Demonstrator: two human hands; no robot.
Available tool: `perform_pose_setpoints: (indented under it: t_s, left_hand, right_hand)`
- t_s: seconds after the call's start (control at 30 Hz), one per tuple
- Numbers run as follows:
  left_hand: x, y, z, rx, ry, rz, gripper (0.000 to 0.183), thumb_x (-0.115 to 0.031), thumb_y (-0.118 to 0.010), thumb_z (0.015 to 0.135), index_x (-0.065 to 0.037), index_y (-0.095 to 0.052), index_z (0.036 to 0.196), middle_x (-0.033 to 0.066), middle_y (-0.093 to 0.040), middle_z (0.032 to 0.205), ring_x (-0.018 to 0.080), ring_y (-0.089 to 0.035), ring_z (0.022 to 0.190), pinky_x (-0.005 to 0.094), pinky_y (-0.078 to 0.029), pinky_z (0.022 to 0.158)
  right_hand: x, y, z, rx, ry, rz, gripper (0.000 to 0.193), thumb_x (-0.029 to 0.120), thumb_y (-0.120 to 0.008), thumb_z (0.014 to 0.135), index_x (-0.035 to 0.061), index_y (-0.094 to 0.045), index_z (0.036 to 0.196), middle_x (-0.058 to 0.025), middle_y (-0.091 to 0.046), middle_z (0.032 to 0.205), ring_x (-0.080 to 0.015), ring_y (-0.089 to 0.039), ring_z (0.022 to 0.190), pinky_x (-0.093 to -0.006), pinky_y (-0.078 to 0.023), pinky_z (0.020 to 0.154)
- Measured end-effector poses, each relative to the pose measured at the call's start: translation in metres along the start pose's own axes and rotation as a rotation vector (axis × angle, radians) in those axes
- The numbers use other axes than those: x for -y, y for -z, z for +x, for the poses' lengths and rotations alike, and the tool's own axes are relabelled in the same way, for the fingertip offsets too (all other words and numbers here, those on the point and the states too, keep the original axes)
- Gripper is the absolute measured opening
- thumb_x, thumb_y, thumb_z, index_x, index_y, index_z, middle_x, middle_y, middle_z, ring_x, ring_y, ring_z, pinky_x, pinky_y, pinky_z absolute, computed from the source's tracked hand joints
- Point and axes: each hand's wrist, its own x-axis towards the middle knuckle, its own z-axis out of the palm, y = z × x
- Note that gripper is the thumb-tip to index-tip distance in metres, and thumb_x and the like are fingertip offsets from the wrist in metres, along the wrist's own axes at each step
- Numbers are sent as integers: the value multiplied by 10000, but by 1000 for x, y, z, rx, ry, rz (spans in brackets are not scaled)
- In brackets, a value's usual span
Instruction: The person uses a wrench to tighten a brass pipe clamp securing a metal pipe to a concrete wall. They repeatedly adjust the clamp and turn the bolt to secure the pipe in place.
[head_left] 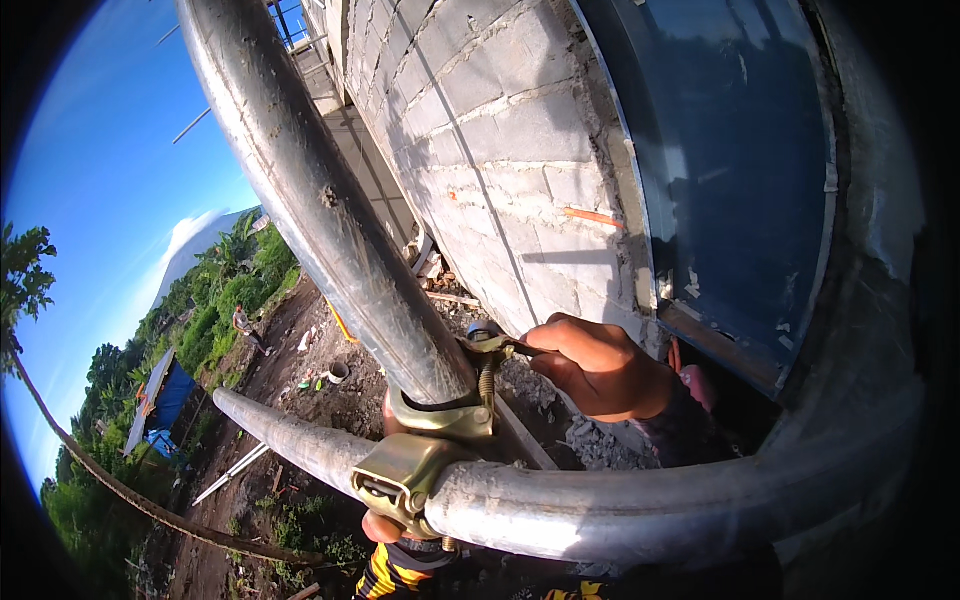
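A brass-coloured scaffold clamp [410, 475] joins a steep steel pipe [320, 200] to a lower pipe [580, 505] that crosses in front of me. My left hand [382, 528] is wrapped around the clamp from behind. Only parts of its fingers show, below the clamp and beside its upper half. At the clamp's upper jaw, a threaded bolt [487, 385] stands beside the pipe. My right hand [600, 370] is closed on the dark handle of what looks like a wrench [524, 348], whose end meets the clamp by the bolt. The fingers hide most of the handle.
A concrete block wall [480, 130] rises close on the right, with a dark blue panel [740, 190] in its opening. Far below on the left are rubble-strewn ground, a bucket [338, 372], a blue tarp shelter [165, 400] and a person [246, 325] standing.
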Motion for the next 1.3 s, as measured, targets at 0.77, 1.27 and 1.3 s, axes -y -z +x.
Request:
perform_pose_setpoints:
  t_s: [0.77, 1.27, 1.3]
  left_hand:
    - [2, 1, 2, -8, -14, 34, 904, -602, -665, 792, -68, -356, 1452, 168, -541, 1357, 304, -557, 1208, 465, -454, 1036]
    - [2, 0, 2, -11, -33, 60, 857, -607, -631, 817, -81, -376, 1444, 170, -546, 1352, 309, -564, 1201, 473, -462, 1030]
    - [1, 0, 2, -13, -32, 57, 854, -607, -628, 818, -82, -378, 1443, 170, -547, 1352, 310, -565, 1200, 473, -462, 1029]
  right_hand:
    - [-41, -72, -25, -307, 107, -25, 298, -26, -600, 911, -4, -511, 1194, -141, -667, 955, -227, -686, 781, -312, -532, 689]
    - [-4, 14, -4, 142, 89, -77, 566, -191, -499, 703, -23, -526, 1243, -209, -630, 1027, -346, -673, 928, -389, -546, 776]
    - [1, 23, 0, 196, 53, -51, 557, -192, -495, 708, -20, -528, 1236, -207, -628, 1016, -351, -671, 940, -390, -545, 787]
